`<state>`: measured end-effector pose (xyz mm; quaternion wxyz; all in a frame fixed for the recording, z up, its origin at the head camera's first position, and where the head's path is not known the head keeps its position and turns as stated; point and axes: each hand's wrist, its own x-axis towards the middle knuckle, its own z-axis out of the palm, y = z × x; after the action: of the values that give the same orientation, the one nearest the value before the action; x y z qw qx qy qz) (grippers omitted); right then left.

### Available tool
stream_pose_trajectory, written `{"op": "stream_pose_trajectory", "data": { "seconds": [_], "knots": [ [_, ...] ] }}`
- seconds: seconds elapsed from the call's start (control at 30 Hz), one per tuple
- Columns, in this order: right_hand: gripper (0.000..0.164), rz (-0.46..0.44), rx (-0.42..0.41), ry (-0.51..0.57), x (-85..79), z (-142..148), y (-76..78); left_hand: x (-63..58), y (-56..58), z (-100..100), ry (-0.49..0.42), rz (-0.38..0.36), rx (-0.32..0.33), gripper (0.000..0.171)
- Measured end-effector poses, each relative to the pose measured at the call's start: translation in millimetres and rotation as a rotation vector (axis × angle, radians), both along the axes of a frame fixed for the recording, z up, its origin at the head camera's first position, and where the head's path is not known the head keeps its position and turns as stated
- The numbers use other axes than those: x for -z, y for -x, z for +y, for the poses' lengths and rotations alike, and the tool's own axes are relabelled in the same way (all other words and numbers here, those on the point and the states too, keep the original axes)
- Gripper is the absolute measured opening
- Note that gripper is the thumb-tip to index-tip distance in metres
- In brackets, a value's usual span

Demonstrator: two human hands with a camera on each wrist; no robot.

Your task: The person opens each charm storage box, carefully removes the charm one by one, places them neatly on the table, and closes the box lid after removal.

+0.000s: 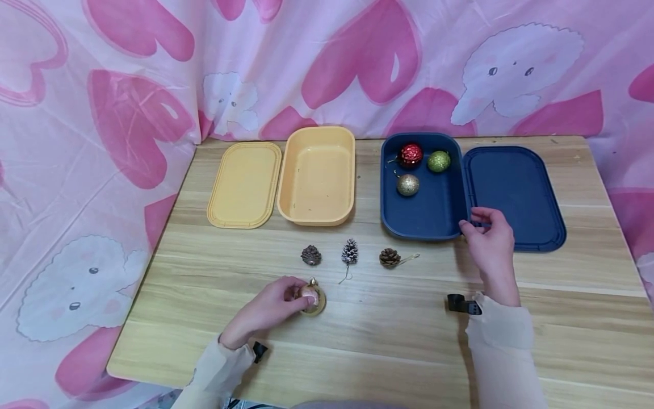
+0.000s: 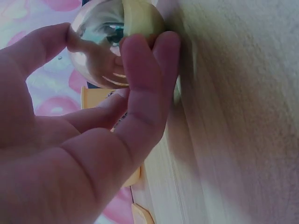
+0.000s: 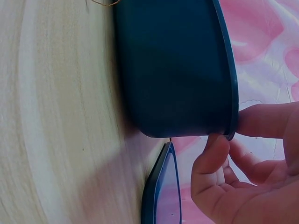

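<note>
My left hand (image 1: 305, 292) grips a shiny gold ball ornament (image 1: 313, 298) that sits on the wooden table near its front edge. In the left wrist view, thumb and fingers of that hand (image 2: 105, 42) curl round the mirror-like ball (image 2: 98, 56). My right hand (image 1: 472, 218) pinches the near right corner of the rim of a dark blue box (image 1: 429, 213). The right wrist view shows that hand (image 3: 231, 135) with its fingers at the box's rim (image 3: 229, 79). Inside the box lie a red ball (image 1: 411, 154), a green ball (image 1: 439, 161) and a gold glitter ball (image 1: 407, 184).
The blue lid (image 1: 516, 196) lies right of the blue box. An empty yellow box (image 1: 317, 218) and its lid (image 1: 245, 184) lie at the back left. Three pine cones (image 1: 311, 255) (image 1: 349, 251) (image 1: 390, 258) stand in a row mid-table. Pink cloth hangs behind and left.
</note>
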<state>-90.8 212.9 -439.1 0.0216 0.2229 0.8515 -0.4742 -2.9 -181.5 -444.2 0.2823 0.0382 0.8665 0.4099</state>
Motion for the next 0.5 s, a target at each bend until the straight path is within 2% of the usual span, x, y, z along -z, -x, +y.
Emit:
{"op": "stream_pose_trajectory", "data": {
  "seconds": [0.13, 0.5],
  "knots": [
    [0.045, 0.003, -0.001, 0.0, 0.4, -0.2, -0.1, 0.4, 1.0, -0.3, 0.005, 0.023, -0.002, 0.041],
    [0.045, 0.009, 0.006, -0.001, -0.2, -1.7, -0.2, 0.8, 1.3, -0.1, -0.025, 0.022, -0.093, 0.045]
  ]
}}
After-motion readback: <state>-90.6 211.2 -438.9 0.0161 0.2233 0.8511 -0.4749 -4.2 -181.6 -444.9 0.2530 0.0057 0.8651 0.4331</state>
